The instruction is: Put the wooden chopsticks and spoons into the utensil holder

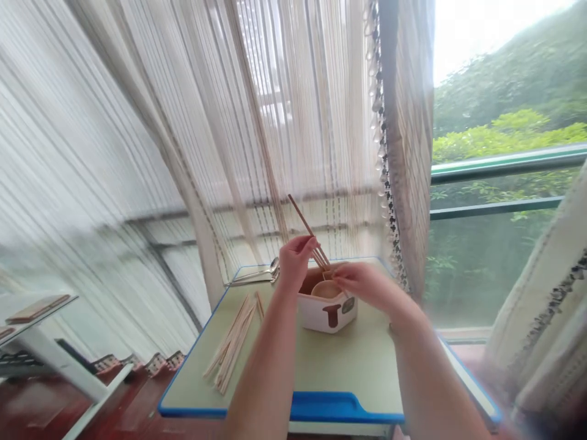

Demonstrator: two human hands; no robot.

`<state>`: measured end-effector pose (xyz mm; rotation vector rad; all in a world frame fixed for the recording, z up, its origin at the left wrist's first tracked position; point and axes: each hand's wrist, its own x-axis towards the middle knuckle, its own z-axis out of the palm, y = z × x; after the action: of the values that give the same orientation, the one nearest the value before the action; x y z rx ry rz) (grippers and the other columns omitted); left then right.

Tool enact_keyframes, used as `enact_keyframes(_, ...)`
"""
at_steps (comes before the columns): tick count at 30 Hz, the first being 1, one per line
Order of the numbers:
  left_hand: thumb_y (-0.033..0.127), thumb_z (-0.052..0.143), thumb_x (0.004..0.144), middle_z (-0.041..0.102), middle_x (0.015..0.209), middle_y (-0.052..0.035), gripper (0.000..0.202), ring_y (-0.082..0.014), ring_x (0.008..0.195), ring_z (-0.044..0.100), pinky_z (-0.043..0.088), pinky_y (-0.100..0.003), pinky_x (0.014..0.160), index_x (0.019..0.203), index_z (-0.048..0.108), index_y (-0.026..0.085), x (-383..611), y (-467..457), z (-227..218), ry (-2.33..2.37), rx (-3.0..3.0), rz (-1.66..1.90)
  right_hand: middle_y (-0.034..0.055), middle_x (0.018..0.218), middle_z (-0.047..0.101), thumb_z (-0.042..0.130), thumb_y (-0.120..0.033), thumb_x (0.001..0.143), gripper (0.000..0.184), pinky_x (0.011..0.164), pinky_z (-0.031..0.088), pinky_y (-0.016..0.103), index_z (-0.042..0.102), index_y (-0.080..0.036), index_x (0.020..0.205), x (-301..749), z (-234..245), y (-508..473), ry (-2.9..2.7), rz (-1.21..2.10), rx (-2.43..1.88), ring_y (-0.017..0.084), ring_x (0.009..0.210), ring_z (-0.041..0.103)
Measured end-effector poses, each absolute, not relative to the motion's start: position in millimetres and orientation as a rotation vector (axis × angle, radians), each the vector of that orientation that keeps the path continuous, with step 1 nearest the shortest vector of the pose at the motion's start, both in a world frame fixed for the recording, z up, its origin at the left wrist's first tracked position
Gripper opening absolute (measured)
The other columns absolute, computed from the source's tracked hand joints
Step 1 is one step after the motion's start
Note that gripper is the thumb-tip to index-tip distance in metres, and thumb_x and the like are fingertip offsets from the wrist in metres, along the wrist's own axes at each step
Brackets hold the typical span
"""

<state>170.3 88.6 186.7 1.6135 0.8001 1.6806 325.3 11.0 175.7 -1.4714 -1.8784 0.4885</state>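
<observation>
1. The left hand (pixel 297 260), just below the frame's centre, is closed in a pinch round a pair of thin brown wooden chopsticks (pixel 306 231), which slant up towards the left.
2. The right hand (pixel 362 286) hovers beside it, fingers curled over the sticks' lower ends; I cannot tell whether it grips them.
3. Those ends dip into a white square plastic holder (pixel 326 313) right under both hands.
4. The holder sits on a pale green desk with blue edging (pixel 321 406).
5. Left of centre lies a loose pile of pale wooden chopsticks (pixel 233 341); metal spoons (pixel 257 274) rest at the far edge.
6. A cream string curtain (pixel 206 122) hangs behind.
</observation>
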Motion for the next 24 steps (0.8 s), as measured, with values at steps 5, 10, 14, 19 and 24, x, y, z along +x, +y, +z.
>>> enact_keyframes(5, 0.043, 0.059, 0.072, 0.068, 0.072, -0.0050, 0.032, -0.0135, 0.065, 0.061, 0.046, -0.024, 0.060, 0.084, 0.066, 0.015, 168.7, 104.2, 203.7, 0.874, 1.716, 1.793, 0.0008, 0.066, 0.066, 0.054, -0.035, 0.074, 0.022, 0.048, 0.034, 0.021, 0.071, -0.021, 0.080, 327.4, 199.1, 43.6, -1.915, 0.475, -1.529, 0.011, 0.055, 0.053)
enact_keyframes(10, 0.041, 0.057, 0.076, 0.069, 0.078, -0.0051, 0.028, -0.0138, 0.067, 0.060, 0.045, -0.025, 0.062, 0.084, 0.066, 0.016, 165.6, 112.7, 203.8, 0.993, 1.883, 1.814, 0.0011, 0.063, 0.066, 0.057, -0.030, 0.070, 0.018, 0.053, 0.036, 0.022, 0.072, -0.021, 0.074, 323.4, 201.5, 72.7, -1.924, 0.335, -1.636, 0.012, 0.057, 0.053)
enact_keyframes(14, 0.038, 0.055, 0.078, 0.069, 0.082, -0.0051, 0.025, -0.0149, 0.075, 0.060, 0.044, -0.026, 0.065, 0.088, 0.066, 0.018, 167.8, 124.8, 196.9, 1.001, 2.005, 1.799, 0.0009, 0.063, 0.065, 0.057, -0.029, 0.069, 0.016, 0.054, 0.035, 0.022, 0.071, -0.023, 0.072, 320.4, 195.8, 87.8, -1.911, 0.240, -1.749, 0.011, 0.057, 0.053)
enact_keyframes(19, 0.035, 0.055, 0.078, 0.069, 0.083, -0.0052, 0.023, -0.0159, 0.079, 0.061, 0.044, -0.026, 0.068, 0.087, 0.067, 0.018, 173.0, 137.8, 189.7, 0.973, 2.037, 1.736, 0.0006, 0.056, 0.061, 0.057, -0.029, 0.068, 0.017, 0.049, 0.032, 0.022, 0.071, -0.022, 0.070, 322.2, 186.3, 99.3, -1.966, 0.258, -1.804, 0.010, 0.051, 0.048)
enact_keyframes(24, 0.034, 0.060, 0.073, 0.069, 0.080, -0.0052, 0.022, -0.0160, 0.076, 0.062, 0.045, -0.026, 0.069, 0.083, 0.069, 0.018, 174.2, 145.2, 183.8, 0.914, 1.938, 1.639, 0.0010, 0.052, 0.059, 0.061, -0.032, 0.064, 0.016, 0.048, 0.031, 0.022, 0.071, -0.020, 0.066, 328.0, 180.8, 105.2, -2.040, 0.339, -1.733, 0.010, 0.050, 0.046)
